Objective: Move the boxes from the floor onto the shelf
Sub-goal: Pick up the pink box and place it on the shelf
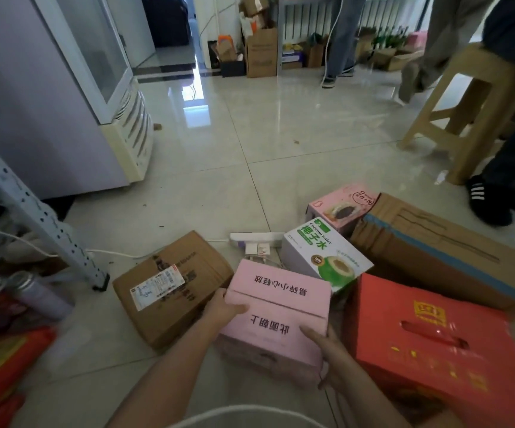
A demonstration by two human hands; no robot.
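Observation:
A pink box (278,307) with black characters on its top sits among several boxes on the tiled floor. My left hand (224,308) grips its left edge and my right hand (327,350) grips its near right corner. To its left lies a brown carton (170,285) with a shipping label. Behind it stands a white and green coconut water box (324,257), and further back a small pink box (341,208). On the right are a red box (435,344) and a long brown carton (447,248). The grey metal shelf frame (43,217) stands at the left.
A white power strip (256,239) with cables lies behind the pink box. A tall white cabinet (65,88) stands at the left. On the right are a wooden stool (466,103) and a person's dark shoe (487,202). More people's legs and cartons fill the far wall.

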